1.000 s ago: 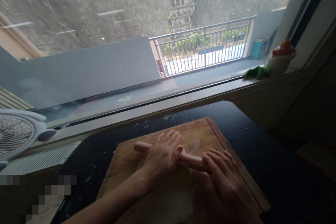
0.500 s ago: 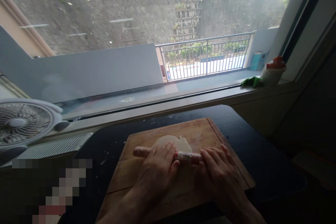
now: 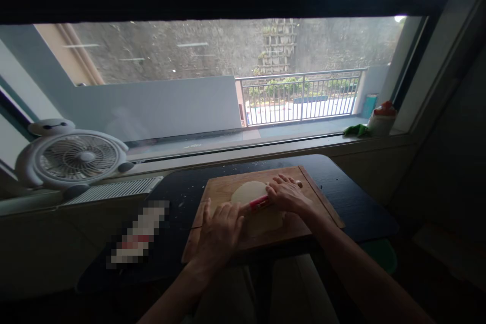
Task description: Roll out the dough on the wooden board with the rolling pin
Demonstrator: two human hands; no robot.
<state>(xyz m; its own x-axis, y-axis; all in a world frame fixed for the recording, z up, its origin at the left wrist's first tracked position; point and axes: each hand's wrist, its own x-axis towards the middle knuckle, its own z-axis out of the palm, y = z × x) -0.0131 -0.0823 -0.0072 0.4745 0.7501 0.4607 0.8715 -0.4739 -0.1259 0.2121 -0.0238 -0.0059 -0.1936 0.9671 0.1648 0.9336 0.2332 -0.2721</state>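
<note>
Left hand pressing the pin near one end, fingers loosely spread, resting on it rather than clasping; right hand laid across towards the other end, fingers outstretched, pin tip poking out beyond; between and beneath the hands, pale dough flat on the board; dark table all around them.

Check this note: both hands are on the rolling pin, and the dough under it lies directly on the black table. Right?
No: the dough lies on the wooden board, not on the black table, as the head view shows. The rest holds.
</note>
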